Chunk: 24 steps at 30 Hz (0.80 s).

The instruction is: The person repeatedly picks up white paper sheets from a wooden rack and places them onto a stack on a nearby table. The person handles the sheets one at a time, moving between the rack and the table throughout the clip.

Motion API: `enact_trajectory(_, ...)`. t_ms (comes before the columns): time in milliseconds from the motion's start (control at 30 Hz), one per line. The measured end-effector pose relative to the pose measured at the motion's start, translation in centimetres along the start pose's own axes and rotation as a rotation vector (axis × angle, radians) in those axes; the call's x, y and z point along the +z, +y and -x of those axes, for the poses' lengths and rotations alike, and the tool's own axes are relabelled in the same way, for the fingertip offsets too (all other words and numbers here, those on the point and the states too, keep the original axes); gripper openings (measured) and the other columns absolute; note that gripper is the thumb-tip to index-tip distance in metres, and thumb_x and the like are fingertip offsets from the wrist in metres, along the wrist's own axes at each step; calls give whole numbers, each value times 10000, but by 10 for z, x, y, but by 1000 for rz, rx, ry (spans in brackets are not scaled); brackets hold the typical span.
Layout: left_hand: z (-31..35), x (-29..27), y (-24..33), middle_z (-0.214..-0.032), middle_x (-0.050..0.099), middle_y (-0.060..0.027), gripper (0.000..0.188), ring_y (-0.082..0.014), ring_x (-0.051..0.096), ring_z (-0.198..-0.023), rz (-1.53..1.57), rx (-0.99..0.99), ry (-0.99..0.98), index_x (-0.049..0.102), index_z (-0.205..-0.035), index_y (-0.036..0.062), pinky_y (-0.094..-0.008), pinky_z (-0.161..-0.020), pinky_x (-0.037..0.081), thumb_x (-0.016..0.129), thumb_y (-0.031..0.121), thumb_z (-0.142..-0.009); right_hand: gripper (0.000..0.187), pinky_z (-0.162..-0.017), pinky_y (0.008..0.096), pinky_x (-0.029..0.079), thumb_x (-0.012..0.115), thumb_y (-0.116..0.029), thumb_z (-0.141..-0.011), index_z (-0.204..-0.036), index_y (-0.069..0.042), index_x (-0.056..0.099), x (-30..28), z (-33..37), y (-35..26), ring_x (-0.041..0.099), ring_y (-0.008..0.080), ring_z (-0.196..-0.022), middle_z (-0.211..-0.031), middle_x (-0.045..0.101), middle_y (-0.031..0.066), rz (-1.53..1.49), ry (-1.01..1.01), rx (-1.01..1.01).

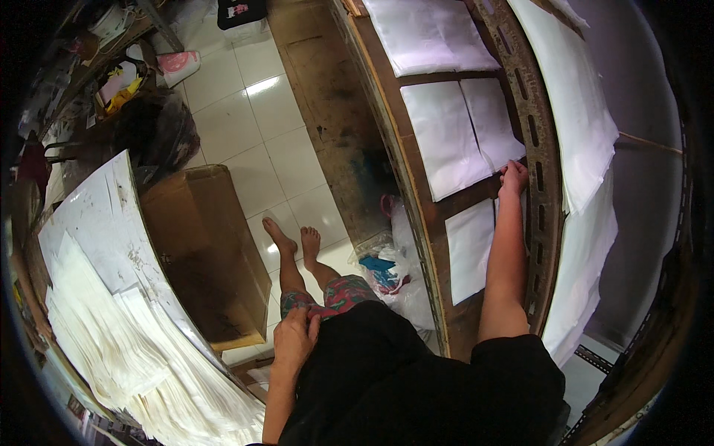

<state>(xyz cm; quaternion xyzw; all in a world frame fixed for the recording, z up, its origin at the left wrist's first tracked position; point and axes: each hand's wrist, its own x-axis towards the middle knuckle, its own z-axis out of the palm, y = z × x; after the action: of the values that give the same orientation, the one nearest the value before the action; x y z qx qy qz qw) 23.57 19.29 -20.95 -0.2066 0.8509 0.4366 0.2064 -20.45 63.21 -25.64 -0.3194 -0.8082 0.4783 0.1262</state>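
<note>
- Left hand [294, 338], at 6 o'clock: rests palm-down on the thigh, fingers loosely curled on the patterned shorts [338, 293]. It holds nothing; the placement reads as a brace while the body leans right.
- Paper stack [126, 342], at 8 o'clock: loose sheets fanned on a white tabletop [97, 215], just beside the left hand and within reach.
- Carton [204, 245], at 9 o'clock: stands on the tiled floor [245, 126] between the tabletop and the bare feet.
- Bags [394, 271], centre: crumpled plastic against the rack's lower edge.
- Right hand [513, 177], at 2 o'clock: arm fully extended, fingers bent down onto the near corner of a white sheet [465, 130]; whether it pinches or only presses cannot be told.
- Rack [539, 149], 12 to 3 o'clock: wooden bars carry the sheets flat and apart, apparently for separate laying-out.
</note>
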Motion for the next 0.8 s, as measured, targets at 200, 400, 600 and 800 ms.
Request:
enact_trajectory(200, -10, -4, 7, -916, 660, -193, 219, -415, 650, -797, -24, 19, -18, 630, -966, 21, -498, -706, 521, 644, 227, -896, 136, -435, 244, 389, 660, -127, -879, -961, -58, 576, -4, -29, 30, 545, 117, -551, -750, 622, 46, 102, 59, -73)
enact_trajectory(400, -9, -3, 7, -912, 661, -188, 207, -416, 650, -801, -34, 20, -2, 627, -973, 38, -495, -703, 522, 636, 232, -900, 188, -436, 267, 397, 674, -133, -846, -974, -27, 585, -8, -39, 43, 533, 134, -508, -723, 638, 70, 245, 59, -104)
enact_trajectory(600, -7, -10, 11, -894, 657, -191, 207, -418, 649, -796, -44, 21, 5, 621, -965, 39, -491, -691, 523, 641, 234, -898, 279, -489, 292, 427, 664, -140, -843, -1060, 4, 561, -5, -25, 37, 552, 154, -569, -810, 640, 100, 195, 153, -67)
enact_trajectory(800, -10, -21, 16, -877, 655, -193, 209, -401, 652, -784, -2, 82, 67, 619, -946, 27, -478, -681, 526, 650, 225, -890, 312, -542, 281, 414, 606, -129, -884, -1162, -8, 537, 26, 14, 54, 502, 127, -652, -888, 578, 60, -33, 151, -330)
